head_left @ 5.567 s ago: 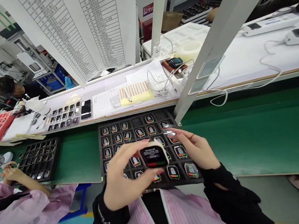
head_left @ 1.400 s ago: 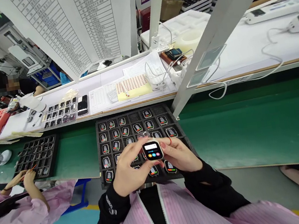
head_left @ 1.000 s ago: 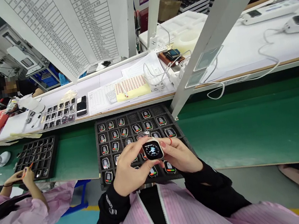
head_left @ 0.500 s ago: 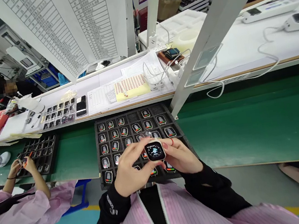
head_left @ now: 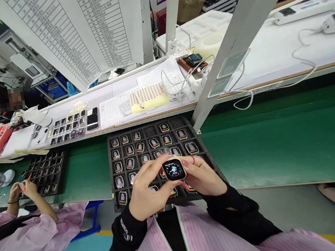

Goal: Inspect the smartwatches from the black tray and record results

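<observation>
Between my two hands is a smartwatch [head_left: 174, 169] with a pale case, no strap visible, and a lit dial on its dark screen. My left hand [head_left: 148, 189] grips it from the left, thumb below and fingers along the top edge. On the other side my right hand [head_left: 204, 174], with a red ring on a finger, closes on the right edge of the case. Under both hands lies a black foam tray [head_left: 147, 132], whose compartments hold several similar watches with lit screens. My hands and the watch hide part of its lower rows.
A co-worker's hands [head_left: 26, 190] work at another black tray [head_left: 61, 169] on the left. Behind my tray, a shelf carries a phone [head_left: 92, 118], papers [head_left: 110, 111] and a yellow pad [head_left: 151, 102]. A white post [head_left: 221, 43] rises at the right of my tray. Green bench surface [head_left: 286, 144] extends rightward.
My hands hold the watch in nearly the same pose. The whole view has shifted slightly. At the left, the co-worker's hands have moved a little.
</observation>
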`<state>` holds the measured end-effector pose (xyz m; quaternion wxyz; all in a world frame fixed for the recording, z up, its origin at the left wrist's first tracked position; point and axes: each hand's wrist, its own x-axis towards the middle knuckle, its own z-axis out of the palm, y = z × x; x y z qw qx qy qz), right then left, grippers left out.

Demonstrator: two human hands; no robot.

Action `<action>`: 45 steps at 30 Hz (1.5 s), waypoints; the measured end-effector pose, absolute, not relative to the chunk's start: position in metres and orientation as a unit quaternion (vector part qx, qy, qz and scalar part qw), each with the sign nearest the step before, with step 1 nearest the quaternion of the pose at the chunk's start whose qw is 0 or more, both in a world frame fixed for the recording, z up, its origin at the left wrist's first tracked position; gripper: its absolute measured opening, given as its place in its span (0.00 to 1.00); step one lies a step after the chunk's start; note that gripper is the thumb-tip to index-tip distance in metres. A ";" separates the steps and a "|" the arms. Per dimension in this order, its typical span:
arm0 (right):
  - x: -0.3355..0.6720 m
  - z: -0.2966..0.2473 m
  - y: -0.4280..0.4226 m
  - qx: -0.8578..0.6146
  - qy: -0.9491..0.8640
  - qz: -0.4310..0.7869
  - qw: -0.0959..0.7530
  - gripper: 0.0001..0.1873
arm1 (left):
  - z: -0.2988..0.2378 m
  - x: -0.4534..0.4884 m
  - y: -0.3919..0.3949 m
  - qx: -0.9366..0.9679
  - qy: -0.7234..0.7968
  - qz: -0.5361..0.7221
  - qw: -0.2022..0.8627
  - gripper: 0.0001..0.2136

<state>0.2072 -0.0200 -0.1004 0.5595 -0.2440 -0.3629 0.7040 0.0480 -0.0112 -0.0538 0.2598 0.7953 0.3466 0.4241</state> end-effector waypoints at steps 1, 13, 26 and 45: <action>0.207 -0.100 -0.020 -0.247 -0.369 0.702 0.557 0.18 | -0.053 0.048 -0.011 0.796 0.346 0.423 0.260 0.24; 0.209 -0.101 -0.022 -0.282 -0.360 0.692 0.559 0.24 | -0.055 0.050 -0.010 0.795 0.343 0.419 0.272 0.26; 0.213 -0.104 -0.025 -0.305 -0.371 0.689 0.543 0.26 | -0.053 0.051 -0.010 0.794 0.328 0.422 0.290 0.25; 0.210 -0.104 -0.027 -0.280 -0.358 0.698 0.553 0.24 | -0.057 0.048 -0.016 0.789 0.361 0.406 0.285 0.24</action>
